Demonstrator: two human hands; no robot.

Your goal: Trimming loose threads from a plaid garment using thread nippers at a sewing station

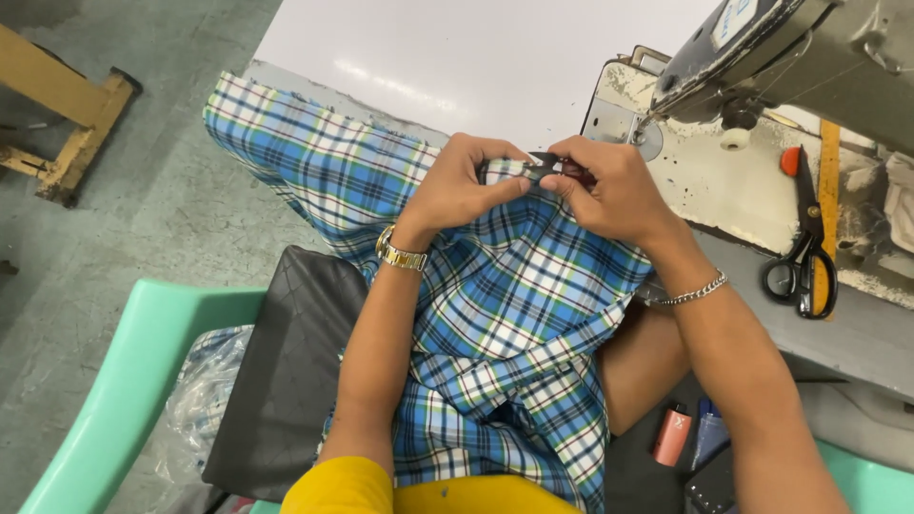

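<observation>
Spreading across the lap and over the table edge, the blue, white and green plaid cloth [495, 314] is the biggest thing in view, one end draped off the left corner of the white sewing table [457, 57] and the rest falling down past the knees. Beneath it lies the grey-green concrete floor [162, 190], with a yellow-brown wooden frame [67, 114] standing at the upper left. A mint-green plastic chair [133, 381] curves around the lower left, and a black cushion [286, 371] rests on it beside a crumpled clear plastic bag [205, 390]. At the upper right sits the grey sewing machine [790, 48], carrying a small pale label with blue print on its slanted dark top panel; its worn cream bed lies under the arm. Black-handled scissors [804, 257] with a red tip lie on that bed next to a yellow ruler [830, 162]. The left hand [466, 186] is closed, pinching a fold of the cloth at the table edge. The right hand [614, 190] is closed too, gripping a small dark thread snipper [552, 169] whose tip meets the same fold. Low at the right, a small red lighter [673, 435] lies near a blue object.
</observation>
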